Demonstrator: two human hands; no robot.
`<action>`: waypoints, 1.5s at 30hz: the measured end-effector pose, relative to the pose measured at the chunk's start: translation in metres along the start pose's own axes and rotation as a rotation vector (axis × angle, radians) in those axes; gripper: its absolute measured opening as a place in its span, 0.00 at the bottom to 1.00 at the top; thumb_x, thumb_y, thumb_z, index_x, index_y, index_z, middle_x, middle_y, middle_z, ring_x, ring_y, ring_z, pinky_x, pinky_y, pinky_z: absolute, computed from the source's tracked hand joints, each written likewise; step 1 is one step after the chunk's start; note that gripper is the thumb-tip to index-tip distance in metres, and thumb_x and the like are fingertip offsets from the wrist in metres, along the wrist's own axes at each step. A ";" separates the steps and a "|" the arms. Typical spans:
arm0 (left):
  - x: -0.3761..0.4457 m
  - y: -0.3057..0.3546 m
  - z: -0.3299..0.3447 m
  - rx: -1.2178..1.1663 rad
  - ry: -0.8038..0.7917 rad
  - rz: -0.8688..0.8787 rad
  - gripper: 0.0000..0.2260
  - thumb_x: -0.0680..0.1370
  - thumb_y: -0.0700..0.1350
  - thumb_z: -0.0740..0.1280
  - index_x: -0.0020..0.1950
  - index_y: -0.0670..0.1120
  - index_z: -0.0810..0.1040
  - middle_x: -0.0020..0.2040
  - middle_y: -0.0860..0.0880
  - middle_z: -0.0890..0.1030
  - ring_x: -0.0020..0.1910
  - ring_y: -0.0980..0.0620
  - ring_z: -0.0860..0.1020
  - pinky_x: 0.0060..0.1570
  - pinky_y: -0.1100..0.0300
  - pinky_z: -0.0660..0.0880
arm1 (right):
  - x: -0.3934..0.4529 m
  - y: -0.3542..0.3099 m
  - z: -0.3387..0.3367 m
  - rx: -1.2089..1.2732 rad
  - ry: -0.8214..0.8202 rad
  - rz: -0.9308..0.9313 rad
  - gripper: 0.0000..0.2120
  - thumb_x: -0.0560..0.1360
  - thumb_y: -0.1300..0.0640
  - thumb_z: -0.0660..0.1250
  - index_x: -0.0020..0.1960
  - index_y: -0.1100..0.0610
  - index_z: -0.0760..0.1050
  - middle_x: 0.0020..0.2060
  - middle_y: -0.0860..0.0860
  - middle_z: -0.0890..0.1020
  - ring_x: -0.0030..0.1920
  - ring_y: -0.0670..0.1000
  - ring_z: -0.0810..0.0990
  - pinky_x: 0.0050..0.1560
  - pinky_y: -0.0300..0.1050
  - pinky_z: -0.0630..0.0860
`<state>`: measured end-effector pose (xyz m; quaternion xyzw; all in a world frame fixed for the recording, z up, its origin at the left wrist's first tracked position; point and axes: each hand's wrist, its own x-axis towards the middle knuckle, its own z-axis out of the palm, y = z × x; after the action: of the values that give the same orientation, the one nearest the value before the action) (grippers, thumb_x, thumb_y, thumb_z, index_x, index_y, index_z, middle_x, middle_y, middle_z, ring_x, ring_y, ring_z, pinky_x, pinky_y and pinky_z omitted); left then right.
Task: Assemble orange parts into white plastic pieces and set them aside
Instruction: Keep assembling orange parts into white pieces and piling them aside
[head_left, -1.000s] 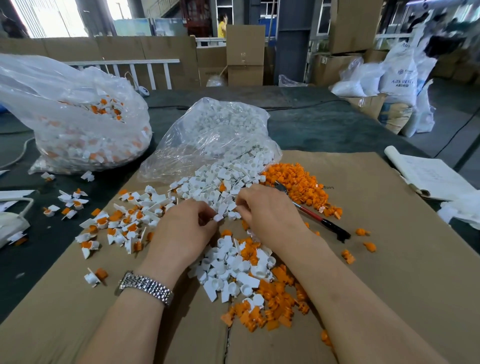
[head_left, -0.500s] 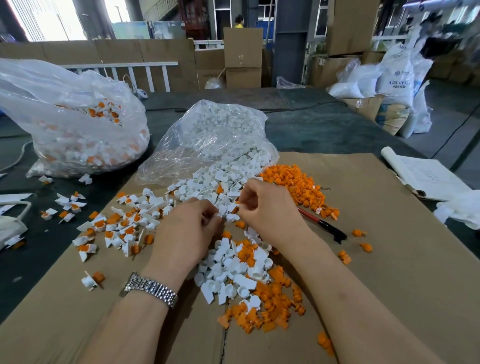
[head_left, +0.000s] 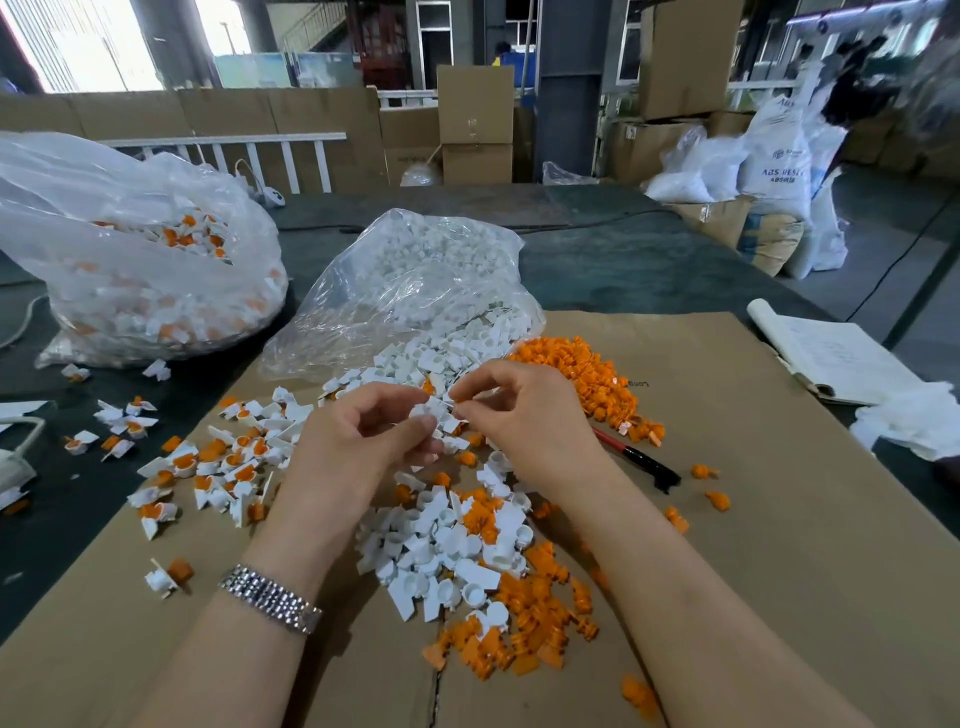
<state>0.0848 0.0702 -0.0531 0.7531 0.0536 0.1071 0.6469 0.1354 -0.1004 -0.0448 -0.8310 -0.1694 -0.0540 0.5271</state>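
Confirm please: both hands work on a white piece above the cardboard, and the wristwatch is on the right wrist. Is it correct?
Not fully. The head view shows the wristwatch on the left wrist. The rest holds: the left hand and right hand work on a white piece above the cardboard.

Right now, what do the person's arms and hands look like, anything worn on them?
Both forearms are bare, with no sleeves or gloves in view. The left hand has a silver metal link watch band round its wrist. The right hand and its wrist carry nothing; no rings show on either.
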 end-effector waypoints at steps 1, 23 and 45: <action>0.001 0.000 0.000 -0.003 -0.005 -0.012 0.07 0.78 0.44 0.74 0.56 0.52 0.84 0.43 0.48 0.88 0.40 0.50 0.87 0.37 0.66 0.80 | 0.000 -0.001 -0.001 0.069 -0.004 0.026 0.04 0.75 0.58 0.74 0.47 0.50 0.83 0.43 0.45 0.85 0.42 0.41 0.84 0.44 0.36 0.81; -0.001 0.000 -0.002 -0.154 -0.064 0.034 0.10 0.71 0.45 0.76 0.52 0.53 0.88 0.49 0.46 0.88 0.46 0.51 0.87 0.46 0.66 0.81 | -0.006 -0.006 0.000 0.126 -0.099 -0.013 0.03 0.78 0.55 0.71 0.49 0.53 0.82 0.39 0.44 0.83 0.37 0.38 0.79 0.40 0.32 0.75; 0.005 0.005 -0.006 -0.575 -0.167 -0.186 0.11 0.71 0.36 0.72 0.51 0.41 0.88 0.48 0.38 0.87 0.43 0.48 0.87 0.40 0.64 0.82 | -0.007 -0.009 -0.010 0.218 -0.132 -0.146 0.08 0.75 0.60 0.74 0.54 0.57 0.83 0.42 0.53 0.83 0.41 0.46 0.82 0.48 0.42 0.82</action>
<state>0.0877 0.0759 -0.0469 0.5372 0.0367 -0.0041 0.8427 0.1268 -0.1078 -0.0345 -0.7559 -0.2688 -0.0185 0.5967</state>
